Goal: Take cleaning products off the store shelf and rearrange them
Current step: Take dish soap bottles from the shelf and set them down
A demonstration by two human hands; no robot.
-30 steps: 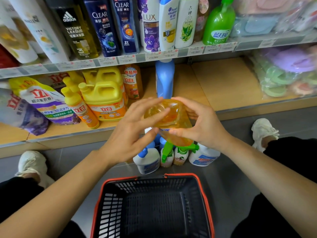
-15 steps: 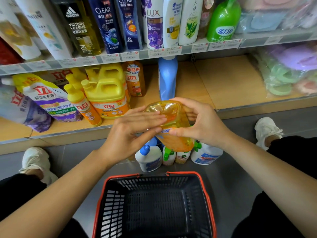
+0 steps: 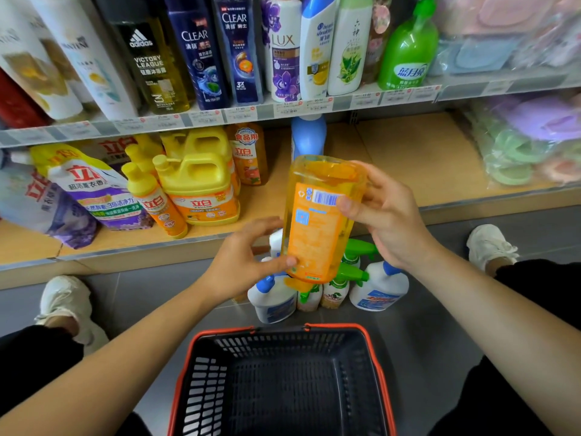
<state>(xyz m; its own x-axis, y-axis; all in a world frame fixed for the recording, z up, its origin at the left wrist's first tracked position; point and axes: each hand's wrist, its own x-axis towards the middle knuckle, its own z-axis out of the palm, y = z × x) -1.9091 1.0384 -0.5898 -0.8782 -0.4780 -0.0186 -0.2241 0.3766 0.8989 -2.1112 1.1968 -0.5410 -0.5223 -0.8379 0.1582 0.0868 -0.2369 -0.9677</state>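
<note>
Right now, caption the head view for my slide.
The left hand and right hand hold an orange detergent bottle cap-down before the store shelf, red-rimmed basket nearby.

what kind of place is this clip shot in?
Looks like a shop aisle, probably a small supermarket. The cues: price tags along the shelf edge, shampoo bottles and detergent jugs lined up facing out, and a red-rimmed basket on the floor.
</note>
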